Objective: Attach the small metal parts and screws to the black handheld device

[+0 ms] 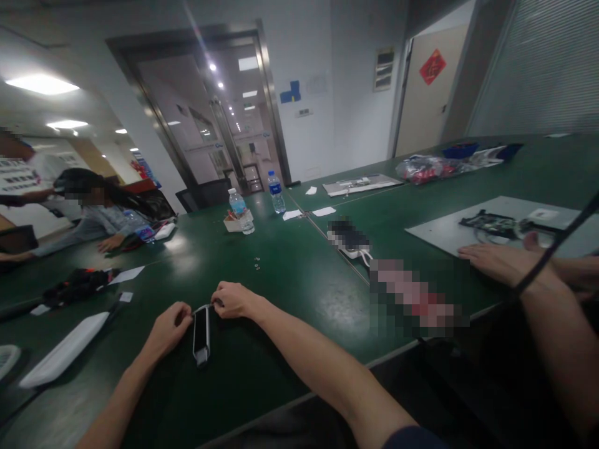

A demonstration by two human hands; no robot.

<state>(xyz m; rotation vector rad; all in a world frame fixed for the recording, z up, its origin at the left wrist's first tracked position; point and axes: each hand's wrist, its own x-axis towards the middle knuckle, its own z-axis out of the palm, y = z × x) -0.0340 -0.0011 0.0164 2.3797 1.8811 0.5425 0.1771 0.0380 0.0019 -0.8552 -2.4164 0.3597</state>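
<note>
A slim grey rectangular housing [209, 333] with a long dark face or opening lies on the green table in front of me, its near end capped by a lighter piece. My left hand [174, 324] is closed, thumb and finger pinched at its far left corner. At the far right corner, the curled fingers of my right hand [234, 300] pinch its edge. What exactly the fingertips press on is too small to see. Several tiny metal parts [257, 264] lie beyond my right hand.
A long white case [65, 349] lies to the left. Two water bottles [277, 193] and a small box [233, 222] stand ahead. A phone-like device [350, 237] with a white cable lies right of centre. A co-worker's hand [496, 259] rests by a white board [449, 227].
</note>
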